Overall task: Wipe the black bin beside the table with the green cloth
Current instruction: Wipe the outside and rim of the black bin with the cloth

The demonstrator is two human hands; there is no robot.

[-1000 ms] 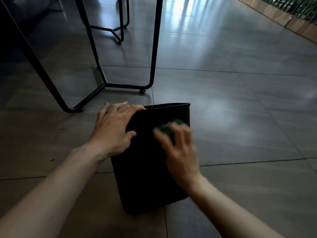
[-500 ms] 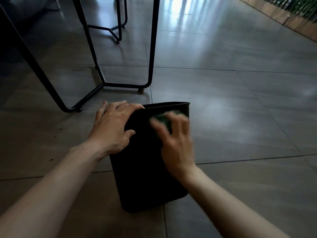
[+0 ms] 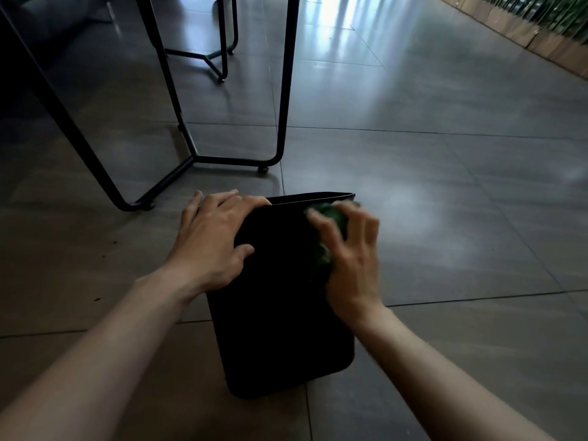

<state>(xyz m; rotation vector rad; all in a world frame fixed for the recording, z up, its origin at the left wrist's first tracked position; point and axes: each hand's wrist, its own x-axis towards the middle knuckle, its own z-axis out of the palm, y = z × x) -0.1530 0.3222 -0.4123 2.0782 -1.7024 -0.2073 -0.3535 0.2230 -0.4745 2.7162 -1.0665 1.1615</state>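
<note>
A black bin lies on its side on the tiled floor, its open rim pointing away from me. My left hand grips the bin's upper left edge near the rim, fingers over the side and thumb on the top face. My right hand presses a crumpled green cloth against the bin's top face close to the right rim. The hand is motion-blurred and covers most of the cloth.
Black metal table legs stand just beyond the bin to the left, with a second frame farther back. Grey floor tiles spread open to the right. A low ledge with plants runs along the far right.
My right hand has slid the cloth along the bin's top face toward the rim and to the right. My left hand has kept its hold on the bin's left edge.
</note>
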